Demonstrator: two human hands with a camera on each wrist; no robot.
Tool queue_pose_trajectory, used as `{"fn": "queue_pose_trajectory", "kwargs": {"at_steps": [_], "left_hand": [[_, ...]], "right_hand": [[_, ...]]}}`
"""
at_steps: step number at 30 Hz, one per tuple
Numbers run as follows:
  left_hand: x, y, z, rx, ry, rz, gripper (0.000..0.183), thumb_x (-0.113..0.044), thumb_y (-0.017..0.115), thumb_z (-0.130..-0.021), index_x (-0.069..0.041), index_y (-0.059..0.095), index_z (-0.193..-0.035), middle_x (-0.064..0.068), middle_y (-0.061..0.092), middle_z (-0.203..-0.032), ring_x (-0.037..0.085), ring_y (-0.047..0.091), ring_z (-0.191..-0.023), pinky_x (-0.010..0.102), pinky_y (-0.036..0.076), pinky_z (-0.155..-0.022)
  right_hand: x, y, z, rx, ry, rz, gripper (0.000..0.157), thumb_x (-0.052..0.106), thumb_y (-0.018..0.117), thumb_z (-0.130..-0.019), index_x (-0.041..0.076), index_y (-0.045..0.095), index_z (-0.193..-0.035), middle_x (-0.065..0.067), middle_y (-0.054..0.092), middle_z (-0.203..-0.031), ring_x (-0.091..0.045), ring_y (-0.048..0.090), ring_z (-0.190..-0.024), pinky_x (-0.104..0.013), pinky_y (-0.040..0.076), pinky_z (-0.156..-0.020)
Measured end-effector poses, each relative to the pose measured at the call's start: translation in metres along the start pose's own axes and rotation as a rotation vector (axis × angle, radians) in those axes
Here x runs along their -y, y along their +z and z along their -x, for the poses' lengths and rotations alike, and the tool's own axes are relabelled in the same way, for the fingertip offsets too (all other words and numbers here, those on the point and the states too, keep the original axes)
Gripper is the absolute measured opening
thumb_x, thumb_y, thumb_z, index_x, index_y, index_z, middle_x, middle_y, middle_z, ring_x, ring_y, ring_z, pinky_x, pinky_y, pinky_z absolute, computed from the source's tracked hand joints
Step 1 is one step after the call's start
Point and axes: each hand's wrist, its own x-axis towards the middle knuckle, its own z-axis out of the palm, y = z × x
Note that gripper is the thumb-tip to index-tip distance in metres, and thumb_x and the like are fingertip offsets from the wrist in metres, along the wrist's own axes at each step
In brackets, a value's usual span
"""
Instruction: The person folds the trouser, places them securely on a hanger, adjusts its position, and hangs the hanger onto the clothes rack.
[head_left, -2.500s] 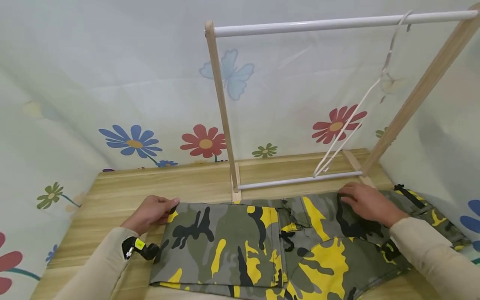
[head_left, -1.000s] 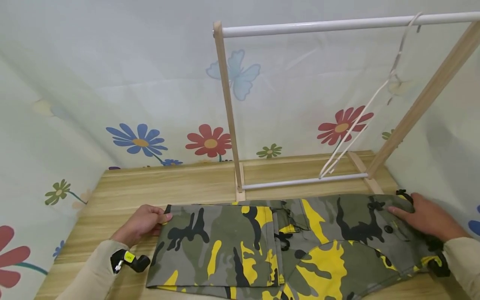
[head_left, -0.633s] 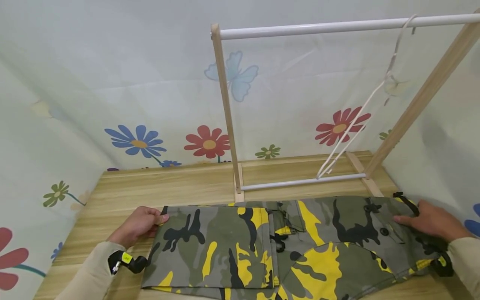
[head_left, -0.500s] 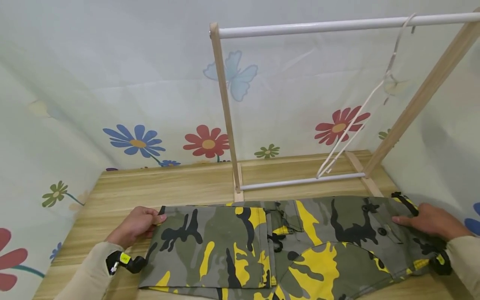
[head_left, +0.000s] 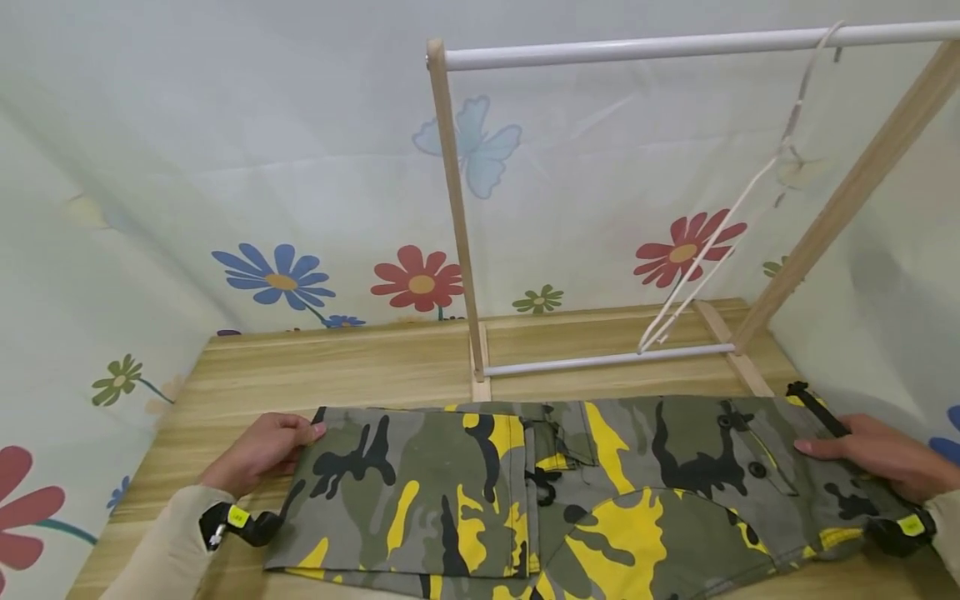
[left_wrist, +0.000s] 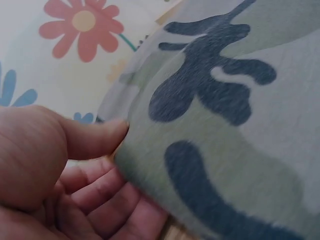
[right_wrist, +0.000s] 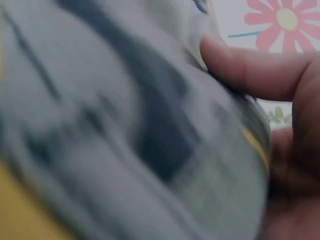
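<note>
At lower centre a folded grey-green, black and yellow camouflage cloth garment lies on the wood-grain counter, its ends held in the grip of left hand and right hand (thumbs uppermost).

Camouflage cloth garment, grey, olive, black and yellow, lying lengthwise across pale wood-grain table. Left part folded over into flat, near-rectangular panel, free edge near middle. Right part shows round dark button, black strap at upper corner. Left hand pinches panel's outer upper corner; right hand holds right end, thumb on top, fingers mostly hidden by cloth.
</note>
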Motion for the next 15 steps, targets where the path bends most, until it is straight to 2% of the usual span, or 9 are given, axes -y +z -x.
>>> {"fn": "queue_pose_trajectory", "kwargs": {"at_steps": [1, 4, 6, 9, 12, 15], "left_hand": [[0.001, -0.002, 0.001, 0.027, 0.003, 0.012, 0.034, -0.038, 0.065, -0.104, -0.005, 0.072, -0.101, -0.004, 0.076, -0.083, 0.01, 0.069, -0.075, 0.03, 0.06, -0.069], [0.002, -0.008, 0.003, 0.116, 0.007, 0.036, 0.035, -0.039, 0.066, -0.103, -0.005, 0.073, -0.101, -0.002, 0.078, -0.085, 0.009, 0.071, -0.075, 0.03, 0.062, -0.07], [0.002, -0.011, 0.004, 0.198, 0.015, 0.042, 0.035, -0.038, 0.064, -0.104, -0.004, 0.073, -0.103, 0.001, 0.08, -0.088, 0.011, 0.074, -0.077, 0.033, 0.064, -0.072], [0.0, -0.015, 0.008, 0.3, 0.033, 0.019, 0.034, -0.036, 0.062, -0.106, -0.003, 0.069, -0.105, 0.003, 0.079, -0.09, 0.011, 0.071, -0.074, 0.033, 0.062, -0.069], [-0.001, -0.017, 0.011, 0.372, 0.052, 0.009, 0.031, -0.031, 0.06, -0.107, -0.001, 0.064, -0.112, 0.004, 0.078, -0.096, 0.013, 0.071, -0.076, 0.034, 0.062, -0.07], [-0.001, -0.017, 0.014, 0.396, 0.072, 0.016, 0.031, -0.026, 0.059, -0.108, 0.003, 0.063, -0.12, 0.008, 0.079, -0.103, 0.017, 0.075, -0.085, 0.037, 0.064, -0.075]], "right_hand": [[-0.001, 0.0, 0.002, 0.011, -0.031, -0.013, 0.08, 0.036, 0.061, -0.106, -0.027, 0.029, -0.144, -0.032, 0.067, -0.119, -0.027, 0.073, -0.097, -0.044, 0.061, -0.083], [-0.003, 0.0, 0.009, 0.027, -0.084, -0.017, 0.089, 0.029, 0.06, -0.107, -0.027, 0.007, -0.151, -0.046, 0.051, -0.135, -0.033, 0.072, -0.104, -0.046, 0.061, -0.085], [-0.002, -0.001, 0.013, 0.0, -0.101, 0.012, 0.093, 0.027, 0.061, -0.107, -0.028, 0.001, -0.15, -0.051, 0.042, -0.14, -0.034, 0.071, -0.105, -0.046, 0.061, -0.085], [0.0, -0.002, 0.017, -0.072, -0.115, 0.041, 0.09, 0.024, 0.06, -0.107, -0.03, 0.002, -0.149, -0.052, 0.041, -0.14, -0.043, 0.07, -0.107, -0.048, 0.06, -0.085], [0.004, -0.006, 0.022, -0.156, -0.116, 0.098, 0.091, 0.029, 0.058, -0.108, -0.03, 0.003, -0.148, -0.054, 0.031, -0.145, -0.061, 0.056, -0.116, -0.054, 0.057, -0.089], [0.007, -0.009, 0.027, -0.217, -0.109, 0.085, 0.095, 0.036, 0.055, -0.109, -0.028, -0.003, -0.15, -0.054, 0.01, -0.152, -0.074, 0.023, -0.136, -0.068, 0.047, -0.098]]}}
